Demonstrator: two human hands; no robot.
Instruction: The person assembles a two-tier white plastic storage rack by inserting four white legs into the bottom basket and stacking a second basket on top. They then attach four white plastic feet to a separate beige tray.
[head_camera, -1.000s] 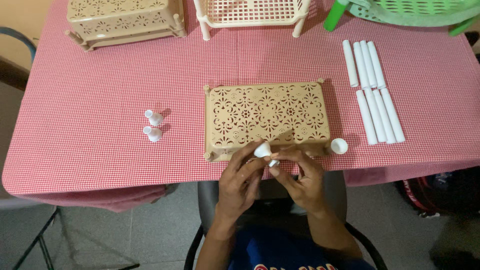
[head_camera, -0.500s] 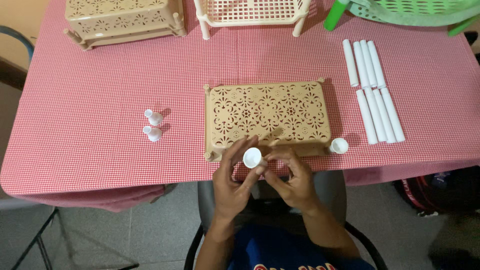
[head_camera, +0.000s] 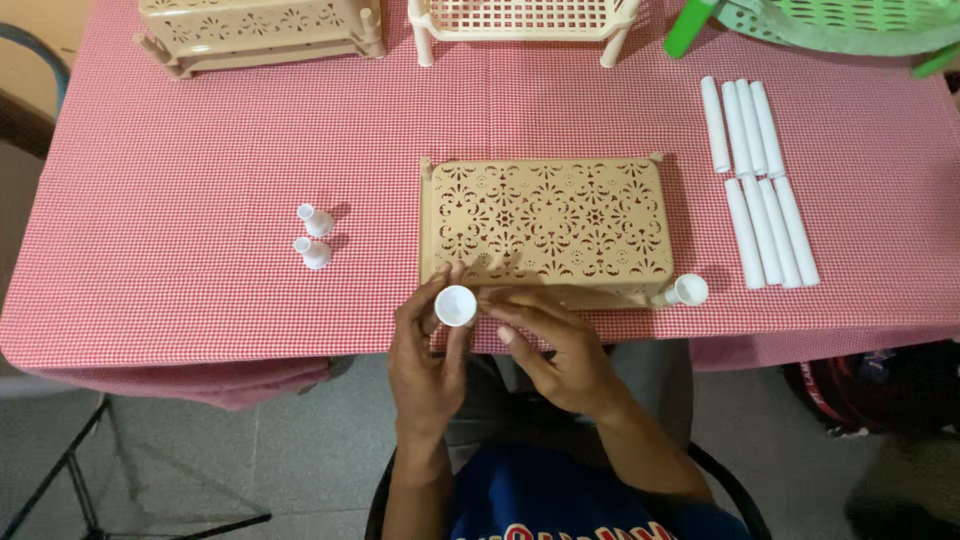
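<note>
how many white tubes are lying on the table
6 white tubes on the table's right side: three in a far group, three in a near group. None looks hidden.

A smooth white plastic cap near the frame's lower centre, a matt beige perforated plastic shelf mid-frame, and a woven red-checked cloth beneath.

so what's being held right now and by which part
The left hand holds a small white plastic cap by its rim, open end up. The right hand rests at the beige tray edge, holding nothing visible.
</note>
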